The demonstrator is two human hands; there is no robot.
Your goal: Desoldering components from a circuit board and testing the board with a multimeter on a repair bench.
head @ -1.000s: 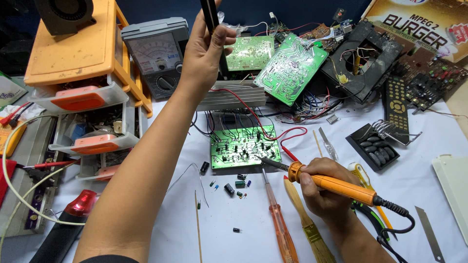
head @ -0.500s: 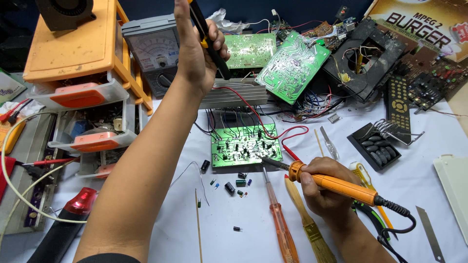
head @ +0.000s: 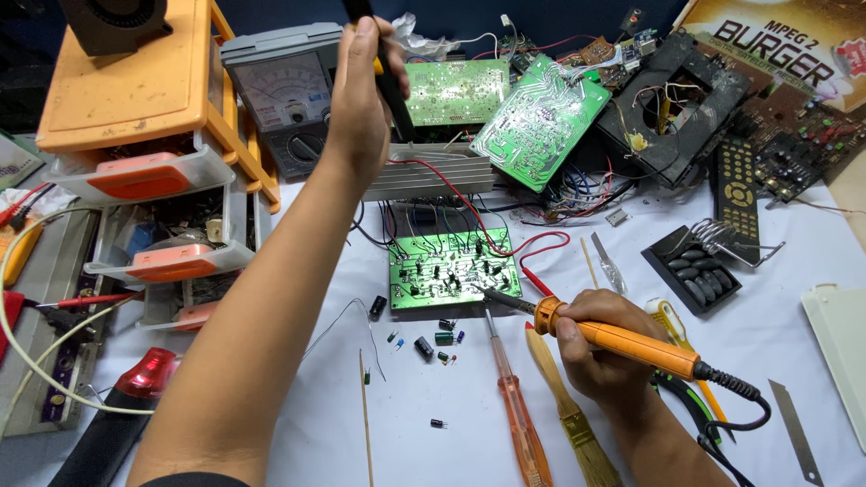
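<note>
— Where do we have the soldering iron (head: 622,341)?

— In our right hand (head: 600,347), fingers wrapped tight round its orange handle; it lies low over the white table (head: 433,424), long axis running from lower right to upper left; the tip points up-left and touches the edge of the small green circuit board (head: 454,279).

— And our left hand (head: 361,99)?

— Raised near the analog meter (head: 284,95), closed on a slim black tool (head: 383,72) that stands almost upright.

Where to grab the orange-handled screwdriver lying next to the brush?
Take the screwdriver by its clear orange handle, from above and from the near edge of the table. It lies flat, thin metal tip pointing up at the green circuit board, with the brush close on one side, so pinch across the handle's width.
</note>
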